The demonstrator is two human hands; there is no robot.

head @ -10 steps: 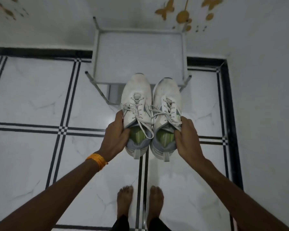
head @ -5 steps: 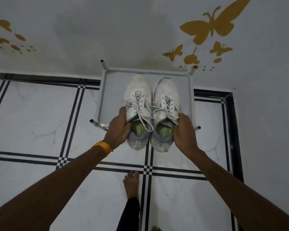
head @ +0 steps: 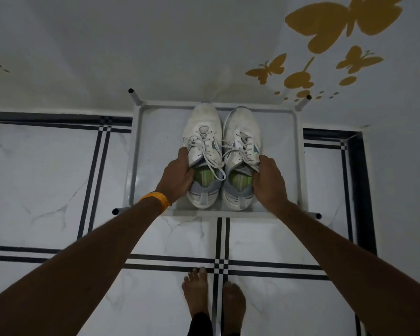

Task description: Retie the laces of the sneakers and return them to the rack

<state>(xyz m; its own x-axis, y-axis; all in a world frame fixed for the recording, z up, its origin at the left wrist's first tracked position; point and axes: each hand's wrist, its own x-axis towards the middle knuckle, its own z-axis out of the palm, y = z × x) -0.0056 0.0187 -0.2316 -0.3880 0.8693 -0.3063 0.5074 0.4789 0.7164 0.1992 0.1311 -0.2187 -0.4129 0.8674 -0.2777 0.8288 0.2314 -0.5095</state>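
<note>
Two white sneakers with green insoles lie side by side over the top shelf of the white metal rack (head: 300, 166), toes toward the wall. My left hand (head: 177, 177) grips the outer side of the left sneaker (head: 202, 132) at its opening. My right hand (head: 268, 181) grips the outer side of the right sneaker (head: 241, 132) the same way. Both have white laces, knotted, with loops hanging loose over the tongues. Whether the soles rest on the shelf I cannot tell.
The rack stands against a white wall with yellow butterfly stickers (head: 342, 23), in the room's right corner. White marble floor tiles with black stripes (head: 218, 263) surround it. My bare feet (head: 214, 294) stand just in front of the rack. An orange band (head: 157, 200) circles my left wrist.
I have stepped closer, and both hands have carried the pair forward from the rack's front edge until it lies fully over the shelf. My grip on the sneakers is unchanged.
</note>
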